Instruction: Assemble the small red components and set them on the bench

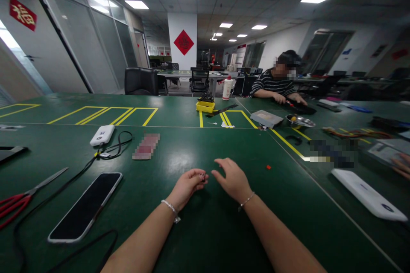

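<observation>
Just above the green table [192,149], my left hand [188,184] is closed, with thumb and fingers pinched on a small shiny object [202,176] too tiny to make out. Close beside it on the right is my right hand [233,179], its thumb and fingers apart and nothing in them. A small orange-red piece [268,167] lies on the table to the right of my right hand. A blurred pinkish rectangle [146,146] rests beyond my left hand, toward the left.
At left lie a smartphone [86,207], red-handled scissors [27,200] and a white power bank [102,135] with a black cable. Another white power bank [368,194] lies right. Farther back are a yellow tray [205,107], a metal bowl [301,121] and a co-worker [280,79].
</observation>
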Demonstrator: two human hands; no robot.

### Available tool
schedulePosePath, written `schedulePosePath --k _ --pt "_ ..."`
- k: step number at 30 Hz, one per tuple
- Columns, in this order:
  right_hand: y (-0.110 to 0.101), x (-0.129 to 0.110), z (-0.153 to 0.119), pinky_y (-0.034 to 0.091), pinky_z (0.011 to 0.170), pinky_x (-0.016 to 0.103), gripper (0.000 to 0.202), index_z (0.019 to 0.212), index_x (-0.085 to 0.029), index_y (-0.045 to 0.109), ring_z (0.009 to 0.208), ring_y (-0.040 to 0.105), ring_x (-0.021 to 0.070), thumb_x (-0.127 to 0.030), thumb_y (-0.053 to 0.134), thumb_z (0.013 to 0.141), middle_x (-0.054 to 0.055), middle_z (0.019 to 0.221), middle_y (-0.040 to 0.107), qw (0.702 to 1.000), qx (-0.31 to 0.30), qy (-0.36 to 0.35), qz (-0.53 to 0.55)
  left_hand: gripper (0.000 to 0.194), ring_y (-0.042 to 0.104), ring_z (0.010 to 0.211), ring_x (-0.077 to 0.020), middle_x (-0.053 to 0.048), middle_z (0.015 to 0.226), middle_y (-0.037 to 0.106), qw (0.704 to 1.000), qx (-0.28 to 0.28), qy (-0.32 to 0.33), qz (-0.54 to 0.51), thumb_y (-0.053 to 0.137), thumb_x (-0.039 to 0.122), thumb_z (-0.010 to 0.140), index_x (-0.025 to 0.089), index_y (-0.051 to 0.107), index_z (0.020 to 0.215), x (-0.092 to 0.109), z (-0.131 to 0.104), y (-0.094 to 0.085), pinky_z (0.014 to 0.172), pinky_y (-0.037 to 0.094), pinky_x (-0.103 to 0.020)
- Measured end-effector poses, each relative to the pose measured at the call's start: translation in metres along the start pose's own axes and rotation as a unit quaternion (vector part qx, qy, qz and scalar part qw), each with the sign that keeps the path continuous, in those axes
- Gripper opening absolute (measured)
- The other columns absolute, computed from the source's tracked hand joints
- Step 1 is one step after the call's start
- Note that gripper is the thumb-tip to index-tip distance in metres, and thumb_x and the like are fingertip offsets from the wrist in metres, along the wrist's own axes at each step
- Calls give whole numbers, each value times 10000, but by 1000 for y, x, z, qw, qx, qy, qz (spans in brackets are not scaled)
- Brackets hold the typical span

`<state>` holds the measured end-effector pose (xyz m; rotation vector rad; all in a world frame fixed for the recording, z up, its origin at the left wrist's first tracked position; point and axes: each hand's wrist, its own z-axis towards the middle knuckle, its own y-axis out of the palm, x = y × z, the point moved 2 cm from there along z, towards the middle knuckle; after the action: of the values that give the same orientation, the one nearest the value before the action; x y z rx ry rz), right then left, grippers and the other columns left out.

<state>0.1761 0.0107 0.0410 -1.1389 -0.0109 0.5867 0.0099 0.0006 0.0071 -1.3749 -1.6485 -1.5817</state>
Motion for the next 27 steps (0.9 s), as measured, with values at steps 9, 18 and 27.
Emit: schedulePosePath --k 9,18,27 --pt "-21 142 -28 304 909 468 488 1273 -173 382 1182 317 329 -286 363 799 148 1284 378 915 -41 364 -169 118 601 656 -102 -73 859 635 1000 23 -11 -6 555 169 739 150 532 853 1 -1 -2 580 445 -197" --pt "-29 137 -29 419 781 398 332 958 -128 625 940 534 285 -110 405 710 167 1022 570 917 -61 369 -137 167 584 683 -89 -70 890 632 1000 27 8 -5 618 170 699 139 534 840 2 -3 -2 636 441 -199" --pt "-28 116 -16 476 646 296 199 862 -191 627 764 604 190 -206 476 733 80 911 627 934 -15 356 -19 187 567 718 -98 -72 908 626 999 24 14 23 658 180 653 129 578 814 2 -3 -2 672 423 -215"
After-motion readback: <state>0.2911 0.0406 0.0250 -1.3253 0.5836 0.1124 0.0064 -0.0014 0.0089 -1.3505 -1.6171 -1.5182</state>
